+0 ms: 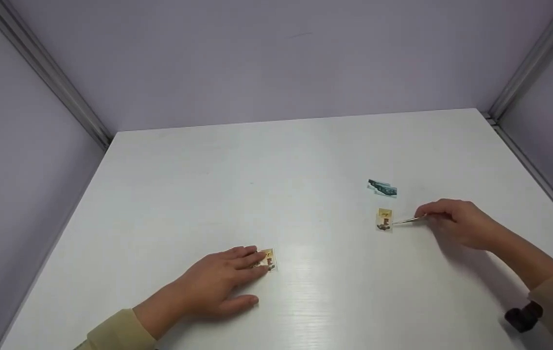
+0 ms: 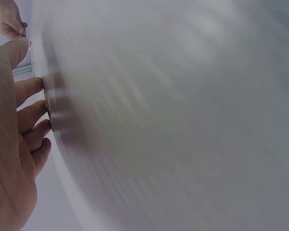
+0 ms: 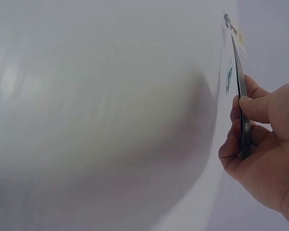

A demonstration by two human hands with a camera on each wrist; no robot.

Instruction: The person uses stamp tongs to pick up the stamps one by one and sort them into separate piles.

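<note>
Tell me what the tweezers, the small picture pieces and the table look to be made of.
Tweezers: likely metal, thin with a pale glint; dark in the right wrist view.
Picture pieces: probably printed paper, flat and thin like stamps; finish too small to tell.
Table: white, semi-gloss, faint grain lines and a soft glare, possibly laminate.

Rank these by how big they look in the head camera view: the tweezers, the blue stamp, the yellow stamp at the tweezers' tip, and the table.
1. Table, by far the largest.
2. Tweezers, as far as they show beyond the right hand.
3. Blue stamp and yellow stamp: they look about alike, so no ranking between them.
</note>
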